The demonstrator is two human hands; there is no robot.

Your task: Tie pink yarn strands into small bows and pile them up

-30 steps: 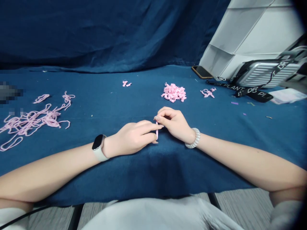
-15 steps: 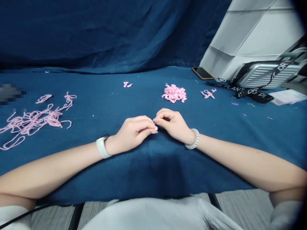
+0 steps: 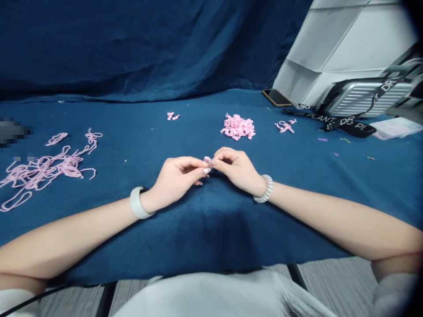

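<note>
My left hand [image 3: 181, 178], with a pale band at the wrist, pinches a small pink piece of yarn [image 3: 207, 159] between thumb and forefinger. From the other side my right hand [image 3: 238, 170], wearing a coiled bracelet, pinches the same piece, and the fingertips of both hands almost meet. Most of the piece is hidden by the fingers, so its exact shape cannot be made out. Beyond my right hand lies a heap of small pink yarn knots [image 3: 238, 127]. To the left of my left hand is a loose tangle of pale pink yarn [image 3: 49, 167].
Small pink yarn bits [image 3: 172, 116] lie at the back, others [image 3: 285, 127] right of the heap. A phone [image 3: 276, 97], a lettered black strap [image 3: 350, 126], a ribbed silver case [image 3: 366, 97] and a white box [image 3: 307, 66] stand at the right on the blue cloth [image 3: 148, 246].
My left hand has turned, its fingertips rising toward the right hand's. The pink piece now shows above the fingertips instead of below them. The camera view has shifted slightly.
</note>
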